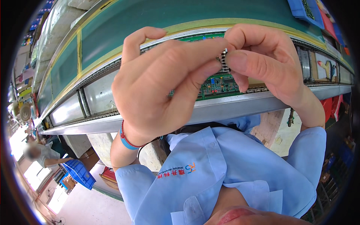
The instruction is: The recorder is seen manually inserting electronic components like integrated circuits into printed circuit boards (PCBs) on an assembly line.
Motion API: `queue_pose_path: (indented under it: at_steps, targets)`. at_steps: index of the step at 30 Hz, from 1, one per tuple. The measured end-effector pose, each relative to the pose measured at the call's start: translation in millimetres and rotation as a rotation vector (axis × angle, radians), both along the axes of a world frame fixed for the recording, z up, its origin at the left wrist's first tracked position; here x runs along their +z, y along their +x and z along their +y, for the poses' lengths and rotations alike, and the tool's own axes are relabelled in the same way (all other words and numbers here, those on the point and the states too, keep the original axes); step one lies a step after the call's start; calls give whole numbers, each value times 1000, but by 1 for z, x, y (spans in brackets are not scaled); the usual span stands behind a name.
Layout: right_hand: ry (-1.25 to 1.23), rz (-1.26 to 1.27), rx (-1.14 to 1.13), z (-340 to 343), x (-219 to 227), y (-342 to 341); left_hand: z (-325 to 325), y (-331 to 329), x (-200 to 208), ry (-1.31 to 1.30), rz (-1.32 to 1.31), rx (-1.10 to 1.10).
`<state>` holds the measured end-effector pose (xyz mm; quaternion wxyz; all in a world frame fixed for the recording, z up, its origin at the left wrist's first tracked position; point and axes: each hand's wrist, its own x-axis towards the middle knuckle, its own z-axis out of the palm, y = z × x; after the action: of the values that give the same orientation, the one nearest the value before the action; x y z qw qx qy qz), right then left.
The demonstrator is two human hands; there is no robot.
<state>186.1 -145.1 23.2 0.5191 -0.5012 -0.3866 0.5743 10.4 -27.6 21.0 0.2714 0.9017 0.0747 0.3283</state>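
Between the fingertips of both my hands is a small black strip with a row of metal pins [225,62], like a pin header. My left hand [153,78] pinches its left side with thumb and forefinger, and its little finger sticks out. From the other side, my right hand [268,62] closes its thumb and forefinger at the strip. Below it lies a green circuit board [217,89] crowded with small parts, including blue and red ones. The board rests on the chain rails of a conveyor, and my hands hide much of it.
A metal rail [232,105] runs along the near side of the conveyor. Beyond lies a green work surface [187,17]. At far right stand a blue bin [300,8] with green parts and a small hand tool [328,69]. Another person [43,155] reaches toward a blue crate [79,173] at left.
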Motion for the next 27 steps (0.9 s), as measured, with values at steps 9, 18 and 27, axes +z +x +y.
queue_pose_path:
  at_steps: [9,18,27]
  targets:
    - [-52,156,37,-4,-7,5,-6,2,-6,217,-50,19]
    - [-99,120,19,-5,3,6,-3,0,-13,255,-78,25]
    - [-216,208,59,-1,9,3,-14,-3,-14,322,-58,121]
